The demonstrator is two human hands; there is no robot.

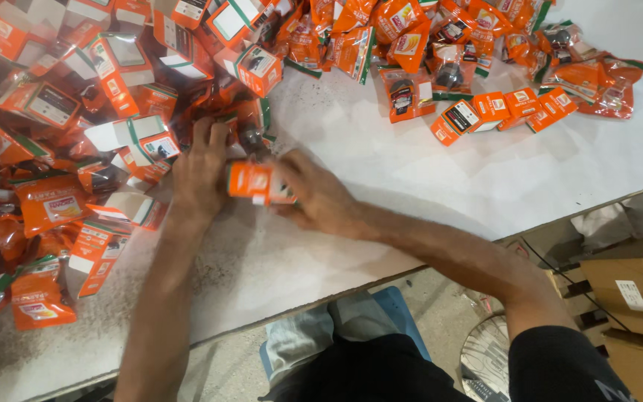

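Head view, looking down on a white tabletop.

Far left: heap of orange plastic pouches and small orange-and-white cardboard cartons, many cartons with open flaps. Heap covers the left third of the table and runs along the far edge.

Left hand: palm down at the heap's right edge, fingers spread and pointing away from the person, fingertips among the pouches. Its thumb side touches the left end of a small orange-and-white cardboard box. Cannot tell whether it actually grips the box or only braces it.

Box: lying on its side just above the tabletop, between both hands, near the table's middle and just beside the heap.

Right hand: comes in from the lower right, fingers curled around the box's right end, gripping it. Slightly motion-blurred, so individual fingertips are not clear.

Further right, far side: short row of closed orange cartons lying side by side on the table, apart from the hands, with more orange pouches beyond them.

Below the table edge: the person's dark-clothed lap. Lower right: brown cardboard boxes on the floor.
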